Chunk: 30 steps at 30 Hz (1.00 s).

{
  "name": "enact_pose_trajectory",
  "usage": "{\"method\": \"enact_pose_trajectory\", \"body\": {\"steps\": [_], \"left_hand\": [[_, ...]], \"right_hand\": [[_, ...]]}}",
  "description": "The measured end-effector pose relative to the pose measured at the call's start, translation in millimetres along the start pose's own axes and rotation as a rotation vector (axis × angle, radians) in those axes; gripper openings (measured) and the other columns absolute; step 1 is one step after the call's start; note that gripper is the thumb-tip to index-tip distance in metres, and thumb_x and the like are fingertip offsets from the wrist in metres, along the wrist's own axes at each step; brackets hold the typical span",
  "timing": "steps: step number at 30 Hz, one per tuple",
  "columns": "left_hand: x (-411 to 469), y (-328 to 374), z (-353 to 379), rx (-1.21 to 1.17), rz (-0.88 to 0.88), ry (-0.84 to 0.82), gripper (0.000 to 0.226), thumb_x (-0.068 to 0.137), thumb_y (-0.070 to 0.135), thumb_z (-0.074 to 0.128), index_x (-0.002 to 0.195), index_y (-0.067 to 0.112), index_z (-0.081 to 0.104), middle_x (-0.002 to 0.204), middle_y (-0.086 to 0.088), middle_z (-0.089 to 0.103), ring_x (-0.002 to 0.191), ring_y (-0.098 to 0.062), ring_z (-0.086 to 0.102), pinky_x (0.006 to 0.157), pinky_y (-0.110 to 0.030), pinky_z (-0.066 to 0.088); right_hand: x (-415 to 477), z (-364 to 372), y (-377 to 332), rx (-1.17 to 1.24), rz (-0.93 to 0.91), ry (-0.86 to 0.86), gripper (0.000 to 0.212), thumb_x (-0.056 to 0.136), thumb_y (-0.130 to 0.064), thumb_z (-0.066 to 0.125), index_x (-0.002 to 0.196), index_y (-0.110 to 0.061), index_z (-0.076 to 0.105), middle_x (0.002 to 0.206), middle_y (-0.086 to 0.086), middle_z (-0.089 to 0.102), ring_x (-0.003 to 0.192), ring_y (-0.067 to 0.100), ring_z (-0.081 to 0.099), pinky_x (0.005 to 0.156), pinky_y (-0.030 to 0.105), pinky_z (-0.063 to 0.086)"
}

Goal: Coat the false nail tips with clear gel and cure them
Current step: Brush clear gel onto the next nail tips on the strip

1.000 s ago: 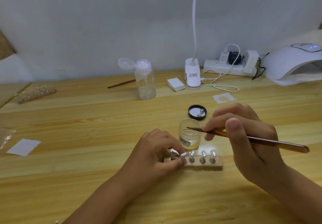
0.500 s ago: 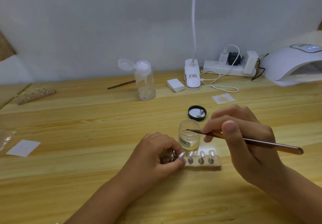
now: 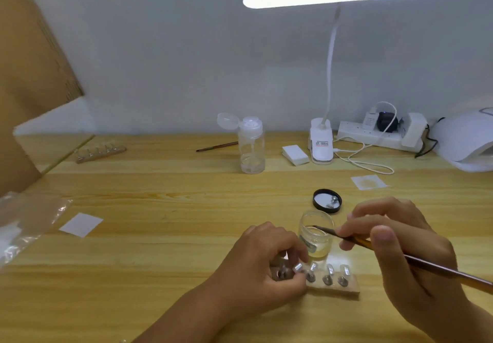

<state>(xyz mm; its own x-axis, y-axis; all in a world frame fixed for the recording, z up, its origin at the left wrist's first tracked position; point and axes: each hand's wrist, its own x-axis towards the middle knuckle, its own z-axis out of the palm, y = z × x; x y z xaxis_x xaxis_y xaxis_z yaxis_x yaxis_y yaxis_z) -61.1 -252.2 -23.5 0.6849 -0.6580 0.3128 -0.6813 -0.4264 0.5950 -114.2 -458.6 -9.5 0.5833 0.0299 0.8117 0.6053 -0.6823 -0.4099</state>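
- Left hand (image 3: 264,260): curled fingers (image 3: 293,249) pinch what looks like one nail tip (image 3: 298,267) at the wooden holder's (image 3: 344,289) left end, probably steadying it for coating.
- Gel jar (image 3: 318,246): open, just behind the holder, within easy dipping reach.
- Right hand (image 3: 405,252): pinches the brush (image 3: 426,264), bristles at the jar mouth.
- Curing lamp (image 3: 464,139): far right on the bench.

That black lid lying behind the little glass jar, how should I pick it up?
Pinch the black lid by its rim on opposite sides, coming straight down from above. It lies flat, open side up, with small metal pieces inside, so likely keep it level. The glass jar crowds its near side.
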Motion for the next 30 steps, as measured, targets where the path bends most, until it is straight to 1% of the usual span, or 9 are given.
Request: {"method": "enact_pose_trajectory", "body": {"steps": [7, 9, 12, 16, 18, 20, 23, 28, 30], "left_hand": [[1, 11, 2, -0.005, 0.027, 0.028, 0.013, 0.082, 0.028, 0.073, 0.095, 0.024, 0.072, 0.092, 0.010, 0.062, 0.092, -0.001, 0.046, 0.094, -0.021, 0.032], [2, 12, 2, 0.002, 0.035, 0.041, 0.012, 0.082, 0.026, 0.074, 0.094, 0.022, 0.073, 0.093, 0.008, 0.063, 0.093, -0.006, 0.047, 0.092, -0.022, 0.030], [2, 10, 2, 0.049, 0.085, 0.069, 0.012, 0.081, 0.023, 0.076, 0.091, 0.018, 0.074, 0.091, 0.003, 0.064, 0.093, -0.011, 0.049, 0.087, -0.024, 0.030], [1, 6, 5, 0.131, 0.180, 0.107, 0.010, 0.078, 0.020, 0.079, 0.086, 0.015, 0.076, 0.089, 0.000, 0.064, 0.091, -0.017, 0.050, 0.082, -0.030, 0.033], [0, 7, 7, 0.146, 0.235, 0.147, 0.008, 0.075, 0.017, 0.080, 0.080, 0.015, 0.075, 0.088, 0.001, 0.065, 0.089, -0.017, 0.052, 0.080, -0.032, 0.035], [-1, 10, 7, 0.103, 0.283, 0.244, 0.009, 0.071, 0.014, 0.081, 0.076, 0.014, 0.073, 0.087, 0.004, 0.068, 0.087, -0.014, 0.056, 0.077, -0.031, 0.038], [-1, 9, 3, -0.047, 0.233, 0.415, 0.010, 0.070, 0.012, 0.078, 0.077, 0.014, 0.071, 0.080, 0.009, 0.070, 0.078, -0.006, 0.059, 0.077, -0.030, 0.043], [0, 8, 0, -0.225, 0.070, 0.445, 0.006, 0.076, 0.014, 0.076, 0.079, 0.019, 0.075, 0.079, 0.014, 0.072, 0.073, -0.005, 0.060, 0.069, -0.013, 0.039], [1, 7, 1, -0.258, 0.044, 0.426, 0.006, 0.078, 0.013, 0.078, 0.081, 0.018, 0.078, 0.080, 0.012, 0.073, 0.075, -0.008, 0.061, 0.069, -0.013, 0.041]], "right_hand": [[-1, 5, 3, -0.049, 0.058, 0.006, 0.051, 0.105, -0.049, 0.027, 0.082, -0.037, 0.071, 0.085, -0.019, 0.063, 0.087, 0.011, 0.060, 0.078, 0.022, 0.039], [-1, 7, 5, -0.023, 0.117, -0.017, 0.053, 0.103, -0.054, 0.025, 0.079, -0.044, 0.071, 0.086, -0.018, 0.064, 0.081, 0.017, 0.062, 0.078, 0.029, 0.040], [-1, 9, 1, 0.039, 0.227, -0.029, 0.048, 0.098, -0.067, 0.024, 0.088, -0.058, 0.070, 0.096, -0.024, 0.061, 0.072, 0.029, 0.063, 0.070, 0.049, 0.044], [2, 8, -11, 0.065, 0.279, -0.058, 0.043, 0.094, -0.075, 0.021, 0.086, -0.070, 0.064, 0.096, -0.031, 0.059, 0.078, 0.036, 0.060, 0.074, 0.060, 0.045], [4, 3, -18, 0.062, 0.277, -0.056, 0.047, 0.095, -0.073, 0.020, 0.086, -0.067, 0.065, 0.096, -0.032, 0.059, 0.084, 0.038, 0.058, 0.078, 0.062, 0.044], [4, -1, -18, 0.079, 0.288, -0.032, 0.060, 0.096, -0.071, 0.021, 0.074, -0.050, 0.072, 0.096, -0.033, 0.061, 0.085, 0.037, 0.060, 0.081, 0.066, 0.042], [4, -5, -17, 0.012, 0.182, 0.049, 0.057, 0.103, -0.059, 0.020, 0.078, -0.034, 0.065, 0.091, -0.035, 0.064, 0.086, 0.024, 0.062, 0.076, 0.068, 0.041], [1, -1, -22, -0.037, -0.015, 0.141, 0.057, 0.108, -0.038, 0.019, 0.079, -0.027, 0.066, 0.078, -0.023, 0.065, 0.095, 0.007, 0.060, 0.090, 0.040, 0.033], [-2, 1, -21, -0.041, -0.070, 0.129, 0.057, 0.108, -0.036, 0.020, 0.081, -0.023, 0.068, 0.082, -0.020, 0.066, 0.099, 0.006, 0.059, 0.093, 0.036, 0.029]]}}
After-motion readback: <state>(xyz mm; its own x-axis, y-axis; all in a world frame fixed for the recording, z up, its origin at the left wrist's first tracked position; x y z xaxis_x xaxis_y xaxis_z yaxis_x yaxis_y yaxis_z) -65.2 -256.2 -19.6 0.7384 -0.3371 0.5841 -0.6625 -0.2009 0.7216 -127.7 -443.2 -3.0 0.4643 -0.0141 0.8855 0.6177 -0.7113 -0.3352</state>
